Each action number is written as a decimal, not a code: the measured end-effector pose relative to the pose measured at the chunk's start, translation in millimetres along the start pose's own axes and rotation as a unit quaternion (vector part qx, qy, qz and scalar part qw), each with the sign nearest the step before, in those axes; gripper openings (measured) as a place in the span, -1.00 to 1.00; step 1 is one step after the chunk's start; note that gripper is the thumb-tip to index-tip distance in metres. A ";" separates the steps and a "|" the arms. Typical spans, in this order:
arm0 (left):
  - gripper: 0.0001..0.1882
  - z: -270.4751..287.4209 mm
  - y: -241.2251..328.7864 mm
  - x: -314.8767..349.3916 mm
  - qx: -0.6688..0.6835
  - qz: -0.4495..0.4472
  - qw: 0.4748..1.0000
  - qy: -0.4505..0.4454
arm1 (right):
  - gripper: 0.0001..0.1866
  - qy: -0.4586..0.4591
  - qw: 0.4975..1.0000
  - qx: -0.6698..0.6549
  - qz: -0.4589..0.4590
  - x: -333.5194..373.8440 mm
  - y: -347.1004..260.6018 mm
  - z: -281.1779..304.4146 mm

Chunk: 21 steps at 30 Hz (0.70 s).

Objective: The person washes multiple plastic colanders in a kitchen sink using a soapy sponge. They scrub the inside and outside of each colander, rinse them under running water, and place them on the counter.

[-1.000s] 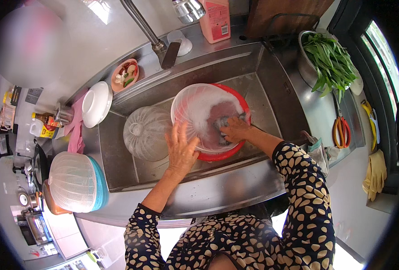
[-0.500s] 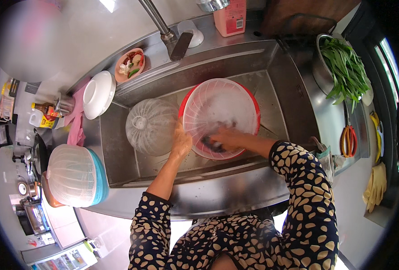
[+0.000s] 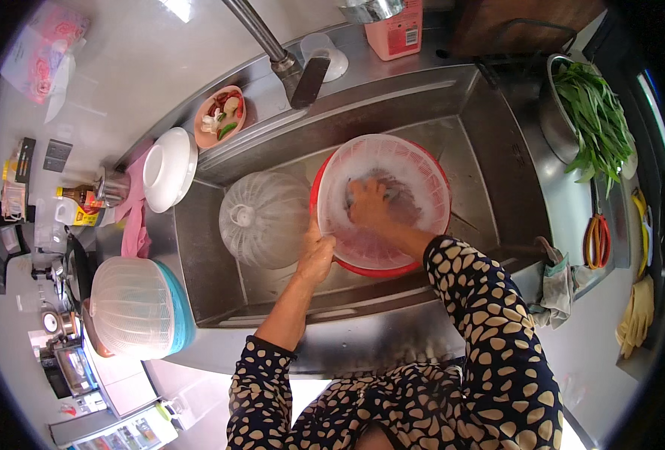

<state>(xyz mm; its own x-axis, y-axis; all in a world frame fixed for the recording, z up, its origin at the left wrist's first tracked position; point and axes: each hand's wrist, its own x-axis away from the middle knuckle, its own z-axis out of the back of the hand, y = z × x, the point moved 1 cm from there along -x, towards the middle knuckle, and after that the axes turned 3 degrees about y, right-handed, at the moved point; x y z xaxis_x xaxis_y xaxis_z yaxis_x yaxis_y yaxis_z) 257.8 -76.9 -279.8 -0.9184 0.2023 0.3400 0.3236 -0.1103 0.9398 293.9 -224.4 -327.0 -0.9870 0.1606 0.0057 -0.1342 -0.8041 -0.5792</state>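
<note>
Fingers [image 3: 325, 241] of left hand [image 3: 316, 259] curled over the near-left rim of the red basin [image 3: 381, 268], gripping it. Right hand [image 3: 368, 204] is down inside the white strainer [image 3: 415, 169], fingers bent onto the dark stuff at the bottom; can't tell whether they actually hold any of it.

Head view, only one:
- Strainer nested in the basin; both sit in the steel sink [image 3: 490, 142], right of centre.
- White mesh cover [image 3: 263, 219] lies in the sink just left of the basin, touching or nearly touching its rim.
- Faucet [image 3: 272, 46] comes in from the top, spout over the sink's back edge.
- Small dish [image 3: 220, 118] with cut vegetables on the back ledge; white bowl [image 3: 169, 169] left of it, next to a pink cloth [image 3: 132, 225].
- Second mesh cover on a teal basin [image 3: 175, 307] on the counter, left front.
- Pot of greens [image 3: 591, 120] at right, well apart from the hands.
- Rag [image 3: 557, 281] draped on the sink's right front corner.
</note>
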 end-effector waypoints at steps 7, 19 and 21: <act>-0.37 -3.7 3.0 -3.6 0.116 0.063 0.991 0.007 | -0.55 -0.288 0.939 -0.154 0.107 25.8 -8.2 19.5; -0.31 -7.7 15.8 8.2 0.133 0.085 0.987 0.014 | -0.56 0.162 0.664 -0.657 -0.319 -71.6 11.0 34.4; -0.30 1.2 -10.4 -2.9 0.136 0.037 0.990 -0.016 | -0.64 0.042 0.780 -0.552 -0.291 -61.0 -16.1 32.8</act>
<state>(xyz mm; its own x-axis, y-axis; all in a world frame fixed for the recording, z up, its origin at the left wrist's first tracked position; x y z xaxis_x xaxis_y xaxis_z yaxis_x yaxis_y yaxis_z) 257.4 -75.2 -290.5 -0.8838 0.2344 0.4048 0.4426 0.1390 0.8859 353.4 -240.1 -291.3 -0.7719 0.3888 0.5030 -0.3532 0.3955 -0.8478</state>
